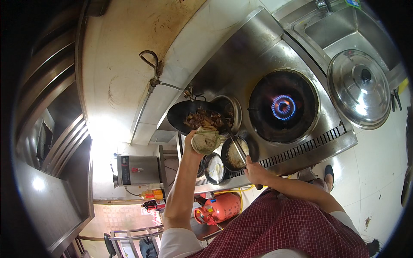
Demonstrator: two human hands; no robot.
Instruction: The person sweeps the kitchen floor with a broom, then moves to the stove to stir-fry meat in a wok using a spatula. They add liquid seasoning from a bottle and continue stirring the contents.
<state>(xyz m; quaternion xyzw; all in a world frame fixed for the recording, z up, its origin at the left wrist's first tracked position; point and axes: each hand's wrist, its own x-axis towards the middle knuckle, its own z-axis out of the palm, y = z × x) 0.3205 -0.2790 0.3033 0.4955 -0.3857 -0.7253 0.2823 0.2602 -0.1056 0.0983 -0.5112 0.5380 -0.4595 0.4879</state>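
My left hand (190,139) grips the edge of a black wok (176,116) through a folded, stained cloth (206,142). The wok is tilted, with browned, chopped food (201,120) gathered at its right side. My right hand (255,170) is shut on the handle of a long metal cooking utensil (238,146), whose far end reaches the food. Partly under the wok stands a round metal pot (238,111); what it holds is mostly hidden. Nearer me are a dark pan (254,150) with pale, crumbly contents and a smaller bowl (211,181) with white contents and a white spoon (218,171).
A blue gas flame (283,107) burns in the uncovered stove ring (258,124) on the right. A large domed steel lid (347,93) leans by the sink (332,29). At the back are a tap (188,93) and wall pipe (142,111). A red gas cylinder (226,206) stands below.
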